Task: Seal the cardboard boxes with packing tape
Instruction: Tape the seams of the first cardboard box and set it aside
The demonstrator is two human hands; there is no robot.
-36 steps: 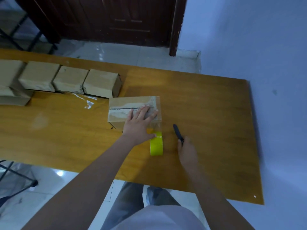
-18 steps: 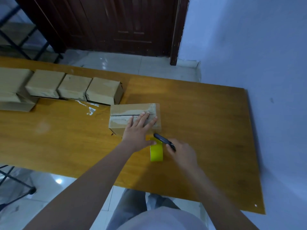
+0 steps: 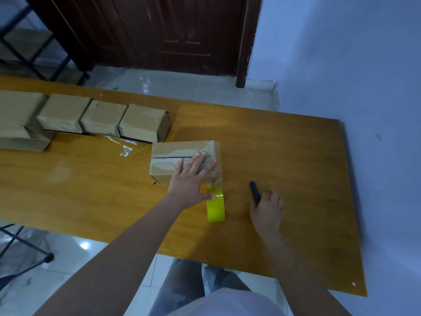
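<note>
A small cardboard box (image 3: 173, 151) lies in the middle of the wooden table (image 3: 296, 156), clear tape over its top seam. My left hand (image 3: 191, 179) presses flat on the box's near right part, fingers spread, thumb touching the yellow-cored tape roll (image 3: 216, 207). The roll stands on edge just in front of the box, and a clear strip of tape runs from it up over the box's right end. My right hand (image 3: 266, 209) rests on the table right of the roll, closed around a black cutter (image 3: 254, 191) whose tip points away from me.
A row of several taped cardboard boxes (image 3: 102, 118) stands at the back left of the table, with a loose scrap of clear tape (image 3: 124, 147) in front of them. A blue wall runs along the table's right side. A dark wooden door is behind.
My right hand brought the cutter to the tape beside the roll half a second ago, then drew back right onto the table. The left hand stayed pressed on the box.
</note>
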